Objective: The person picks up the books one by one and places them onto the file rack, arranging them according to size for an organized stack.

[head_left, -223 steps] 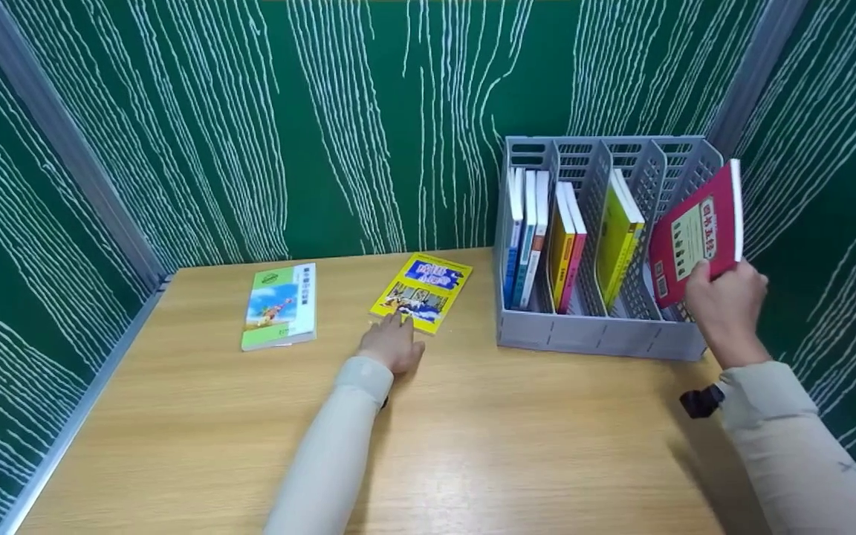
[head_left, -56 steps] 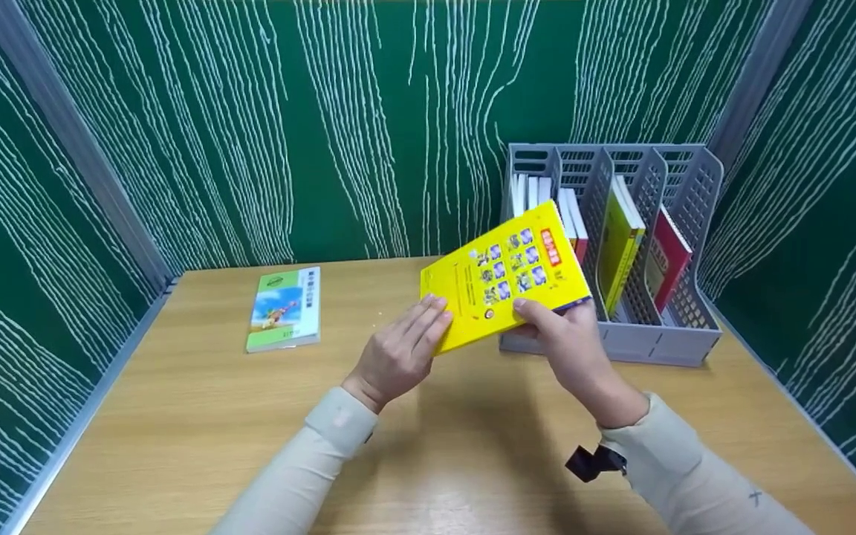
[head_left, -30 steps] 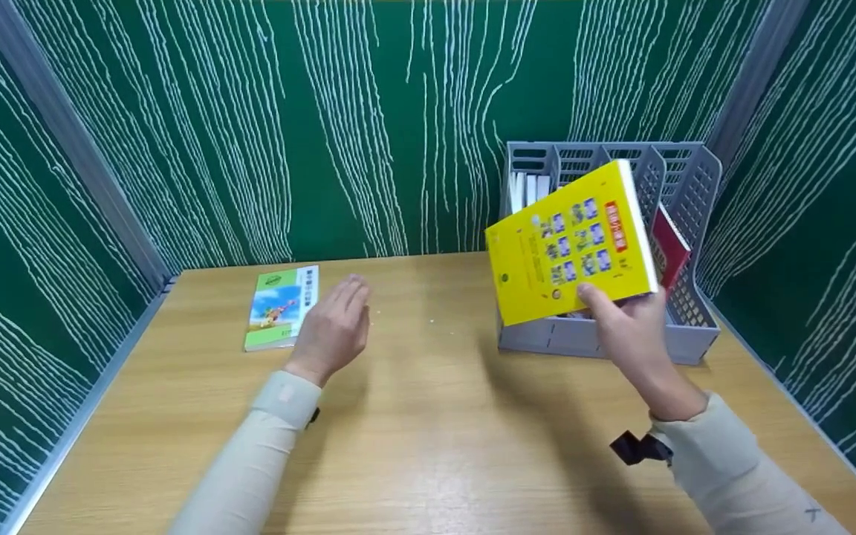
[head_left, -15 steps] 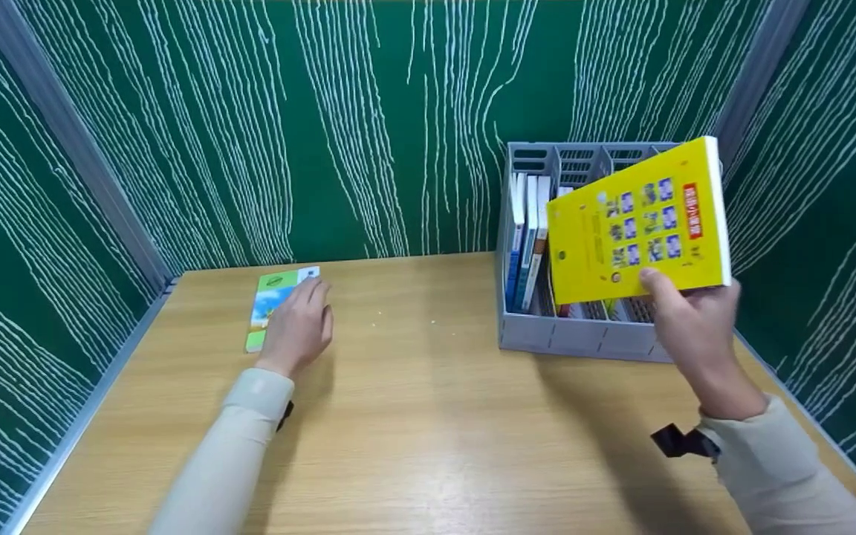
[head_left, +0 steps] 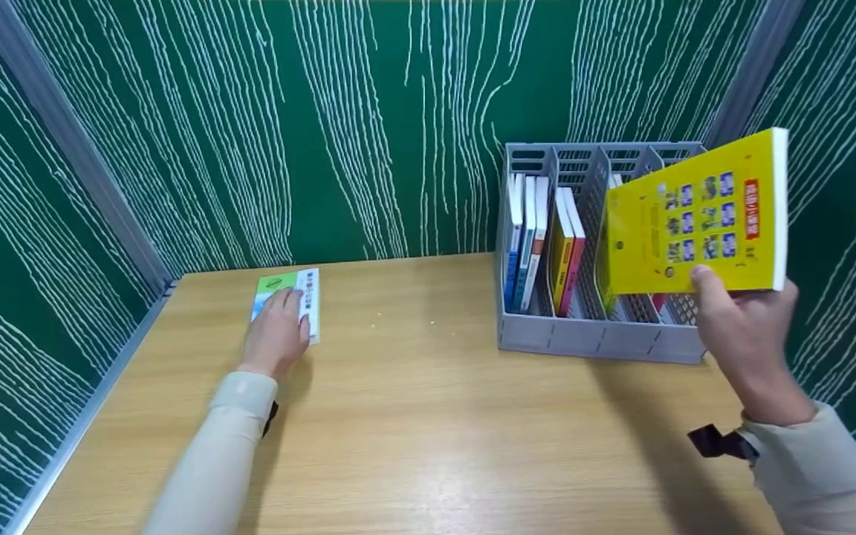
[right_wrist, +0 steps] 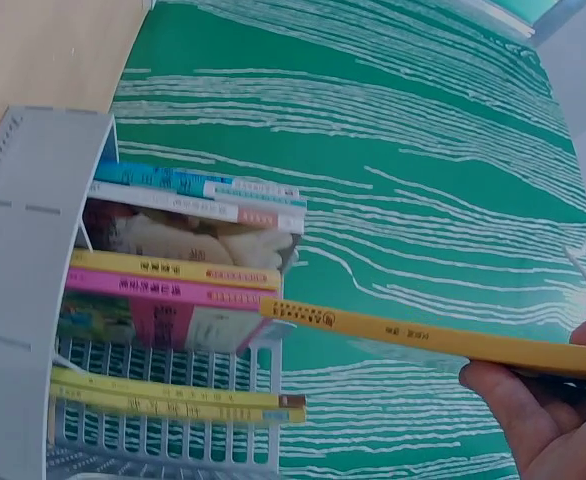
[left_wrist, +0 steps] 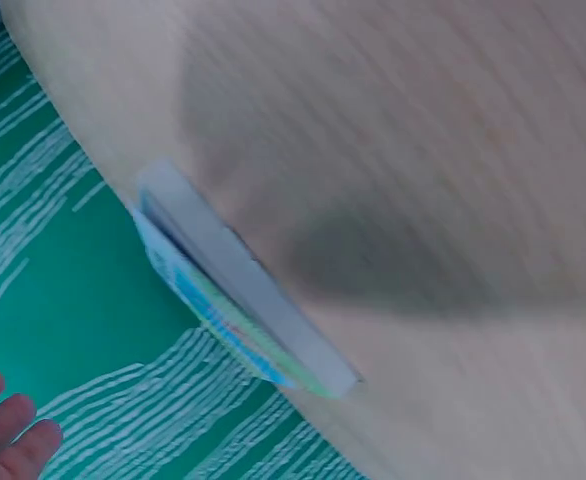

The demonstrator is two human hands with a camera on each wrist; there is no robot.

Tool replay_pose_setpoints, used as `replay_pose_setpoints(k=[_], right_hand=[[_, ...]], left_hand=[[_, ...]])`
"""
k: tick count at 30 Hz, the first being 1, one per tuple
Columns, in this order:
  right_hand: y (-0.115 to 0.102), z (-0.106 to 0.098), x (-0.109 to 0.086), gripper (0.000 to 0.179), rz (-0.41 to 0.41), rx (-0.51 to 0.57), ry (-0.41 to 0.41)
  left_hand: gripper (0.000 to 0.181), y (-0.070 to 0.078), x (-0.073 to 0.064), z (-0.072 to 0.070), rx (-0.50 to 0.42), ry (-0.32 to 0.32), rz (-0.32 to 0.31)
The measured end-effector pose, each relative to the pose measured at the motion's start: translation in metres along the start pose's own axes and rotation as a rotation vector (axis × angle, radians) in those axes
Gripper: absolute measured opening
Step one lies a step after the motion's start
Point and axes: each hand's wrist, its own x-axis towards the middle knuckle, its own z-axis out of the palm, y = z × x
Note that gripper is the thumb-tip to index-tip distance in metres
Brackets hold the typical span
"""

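Note:
My right hand [head_left: 751, 334] grips a thick yellow book [head_left: 688, 223] by its lower right edge, thumb on the back cover. This book is held tilted above and in front of the right part of the grey file rack [head_left: 599, 342], apart from its dividers as far as I can see. My left hand [head_left: 276, 331] hovers over a green, blue and white book [head_left: 310, 312] lying flat at the table's left. In the left wrist view its fingertips [left_wrist: 15, 430] look apart from that book's cover, with nothing between them.
Upright books fill parts of the rack: several blue and white ones [head_left: 524, 238] at left, a yellow and pink pair [head_left: 568, 253] beside them. Yellow books [right_wrist: 173, 395] and a red one sit further right, mostly hidden. Green patterned walls [head_left: 398, 111] enclose the wooden table [head_left: 413, 416].
The red book has gone into the rack's right slot. Both hands held the yellow book; my left let go and moved left over the green-blue book, while my right carried it rightward.

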Motion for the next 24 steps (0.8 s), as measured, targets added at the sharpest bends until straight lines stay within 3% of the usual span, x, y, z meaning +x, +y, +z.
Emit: replay_pose_setpoints(k=[7,15,24], right_hand=[[-0.001,-0.014,0.004,0.05,0.018,-0.108,0.041],[0.003,-0.022,0.004,0.051,-0.009,-0.167,0.099],[0.011,-0.025,0.008,0.053,0.032,-0.27,0.128]], left_hand=[[0.062,-0.017,-0.001,0.011,-0.043,-0.147,-0.081],[0.066,-0.021,-0.003,0.027,-0.023,-0.307,-0.163],[0.066,-0.025,-0.005,0.038,0.012,-0.336,-0.193]])
